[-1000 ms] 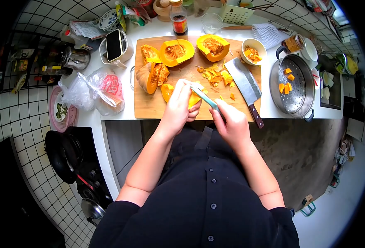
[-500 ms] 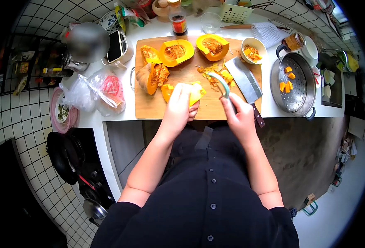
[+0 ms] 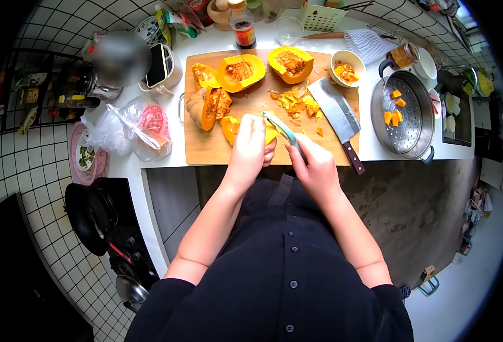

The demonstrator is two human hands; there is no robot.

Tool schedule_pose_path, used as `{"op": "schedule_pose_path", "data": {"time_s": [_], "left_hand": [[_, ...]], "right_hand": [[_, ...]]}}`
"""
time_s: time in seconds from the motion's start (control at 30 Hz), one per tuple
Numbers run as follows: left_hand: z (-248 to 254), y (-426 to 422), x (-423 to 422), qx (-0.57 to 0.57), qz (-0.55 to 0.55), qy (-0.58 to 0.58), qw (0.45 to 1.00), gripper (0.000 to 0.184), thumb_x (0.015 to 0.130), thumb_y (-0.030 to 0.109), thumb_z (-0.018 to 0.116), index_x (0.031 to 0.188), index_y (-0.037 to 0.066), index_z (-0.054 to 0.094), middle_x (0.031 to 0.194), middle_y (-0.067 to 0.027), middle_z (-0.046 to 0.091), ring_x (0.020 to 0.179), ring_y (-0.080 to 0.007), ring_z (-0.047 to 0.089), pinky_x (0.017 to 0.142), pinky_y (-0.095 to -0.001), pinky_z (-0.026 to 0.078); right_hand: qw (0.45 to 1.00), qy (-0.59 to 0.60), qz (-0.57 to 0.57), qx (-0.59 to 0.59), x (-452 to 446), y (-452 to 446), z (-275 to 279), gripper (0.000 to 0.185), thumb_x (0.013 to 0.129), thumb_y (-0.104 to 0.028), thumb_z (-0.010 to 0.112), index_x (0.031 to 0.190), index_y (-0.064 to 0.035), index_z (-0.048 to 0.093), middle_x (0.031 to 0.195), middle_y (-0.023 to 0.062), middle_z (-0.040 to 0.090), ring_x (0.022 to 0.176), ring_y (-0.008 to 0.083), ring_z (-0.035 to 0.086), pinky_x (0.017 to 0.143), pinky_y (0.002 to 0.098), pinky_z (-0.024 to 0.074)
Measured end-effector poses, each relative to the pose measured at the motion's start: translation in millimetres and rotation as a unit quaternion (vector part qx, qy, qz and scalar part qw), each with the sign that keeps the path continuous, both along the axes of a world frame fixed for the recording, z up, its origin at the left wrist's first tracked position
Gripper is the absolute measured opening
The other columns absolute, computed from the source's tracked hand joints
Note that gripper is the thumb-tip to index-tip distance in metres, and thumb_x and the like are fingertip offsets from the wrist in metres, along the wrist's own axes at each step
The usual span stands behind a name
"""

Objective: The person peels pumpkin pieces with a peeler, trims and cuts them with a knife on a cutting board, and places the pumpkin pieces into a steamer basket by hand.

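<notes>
My left hand [image 3: 248, 147] is closed around a pumpkin piece [image 3: 271, 134], held low over the front of the wooden cutting board [image 3: 206, 151]. In my right hand [image 3: 314, 164] is a pale blue-green peeler [image 3: 283, 129], its head against or very near the piece. Behind my hands lie orange peelings [image 3: 294, 104]. Two cut pumpkin sections, a left one [image 3: 241, 73] and a right one [image 3: 291, 65], rest at the back of the board, seeds showing. More pumpkin wedges [image 3: 201, 108] sit at the left. A cleaver [image 3: 335, 109] lies at the right, its handle over the edge.
A bowl of pumpkin seeds and pulp [image 3: 347, 69] sits on the board's back right corner. Right of the board, a steamer pot [image 3: 417, 114] holds several pumpkin cubes. A sauce bottle [image 3: 243, 28] stands behind. Plastic bags [image 3: 143, 128] lie left; a stove [image 3: 123, 211] is at lower left.
My right hand has moved left with the peeler, bringing its head to the pumpkin piece. A small orange scrap now shows on the board beside the cleaver. My left hand stays nearly in place.
</notes>
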State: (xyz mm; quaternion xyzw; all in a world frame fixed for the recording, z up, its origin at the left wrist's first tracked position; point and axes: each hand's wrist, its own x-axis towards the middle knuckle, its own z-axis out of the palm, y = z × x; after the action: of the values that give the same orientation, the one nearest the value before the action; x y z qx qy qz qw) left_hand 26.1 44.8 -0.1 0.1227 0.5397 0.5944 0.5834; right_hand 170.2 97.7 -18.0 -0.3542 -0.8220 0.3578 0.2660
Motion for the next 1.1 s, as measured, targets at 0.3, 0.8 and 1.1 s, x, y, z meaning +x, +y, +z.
{"op": "schedule_pose_path", "data": {"time_s": [0.3, 0.8, 1.1], "left_hand": [[-1.1, -5.0, -10.2, -0.012, 0.009, 0.024, 1.000, 0.024, 0.102, 0.031, 0.035, 0.089, 0.011, 0.041, 0.060, 0.0028, 0.035, 0.044, -0.0032, 0.024, 0.038, -0.0191, 0.018], [-1.8, -1.6, -4.7, -0.027, 0.003, 0.008, 1.000, 0.019, 0.103, 0.027, 0.032, 0.096, 0.012, 0.042, 0.060, 0.0021, 0.036, 0.044, -0.0041, 0.025, 0.039, -0.0196, 0.019], [-17.0, 0.4, -7.2, -0.027, 0.023, -0.041, 0.999, 0.024, 0.102, 0.029, 0.032, 0.088, 0.011, 0.039, 0.059, 0.0024, 0.035, 0.042, -0.0039, 0.023, 0.037, -0.0197, 0.017]], "right_hand": [[0.992, -0.038, -0.079, -0.086, 23.6, 29.0, -22.9, 0.015, 0.091, -0.014, 0.059, 0.091, 0.0007, 0.061, 0.066, 0.0155, 0.057, 0.055, 0.0258, 0.055, 0.052, 0.0339, 0.0425], [0.998, 0.005, 0.028, -0.061, -2.5, -3.7, 3.8, 0.011, 0.088, -0.009, 0.061, 0.093, -0.0006, 0.057, 0.071, 0.0164, 0.058, 0.063, 0.0323, 0.059, 0.057, 0.0354, 0.0473], [1.000, -0.013, -0.003, 0.001, -8.8, 7.9, -28.8, 0.016, 0.089, -0.018, 0.062, 0.085, -0.0049, 0.053, 0.065, 0.0148, 0.058, 0.061, 0.0326, 0.060, 0.052, 0.0403, 0.0468]]}}
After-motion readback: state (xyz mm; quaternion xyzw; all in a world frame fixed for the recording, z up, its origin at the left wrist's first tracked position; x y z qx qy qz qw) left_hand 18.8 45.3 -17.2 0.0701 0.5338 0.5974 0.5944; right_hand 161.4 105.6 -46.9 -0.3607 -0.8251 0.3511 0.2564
